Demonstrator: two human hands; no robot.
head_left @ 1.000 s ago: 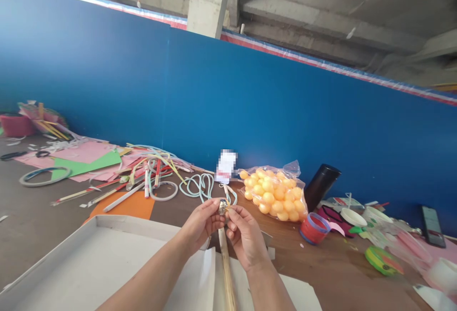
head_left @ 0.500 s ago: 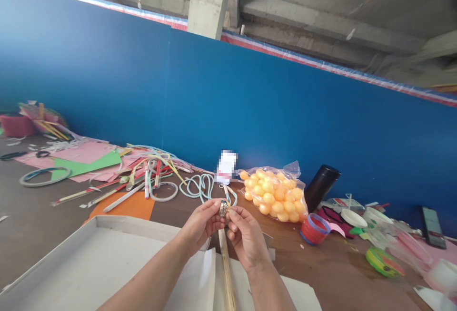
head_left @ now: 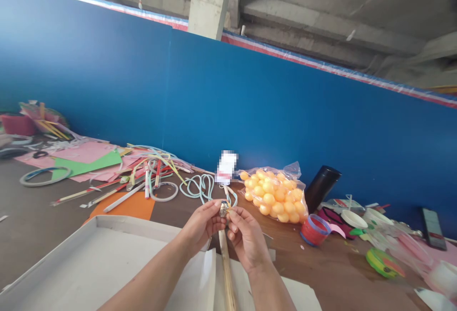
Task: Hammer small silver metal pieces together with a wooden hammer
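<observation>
In front of me, above the table, my left hand (head_left: 204,221) pinches a small, shiny, silvery metal piece (head_left: 224,209) between thumb and fingers. It looks round and band-like, but its exact kind is too small to make out. My right hand (head_left: 246,235) is closed at its other side, thumb and forefinger pressed against the same piece. Below both hands a long wooden stick (head_left: 227,273) points towards me over white card sheets (head_left: 300,292).
A white shallow box (head_left: 117,254) lies front left. Beyond are coiled pale-blue cord (head_left: 198,186), a bag of orange balls (head_left: 273,194), a black bottle (head_left: 323,187) and a red-and-blue tape roll (head_left: 314,230). Coloured paper (head_left: 89,163) and strips cover the left; a phone (head_left: 433,228) leans right.
Both hands stay in nearly the same place on the metal piece, which seems turned very slightly. At the far left edge, a blurred pale shape has appeared by the dark-handled item.
</observation>
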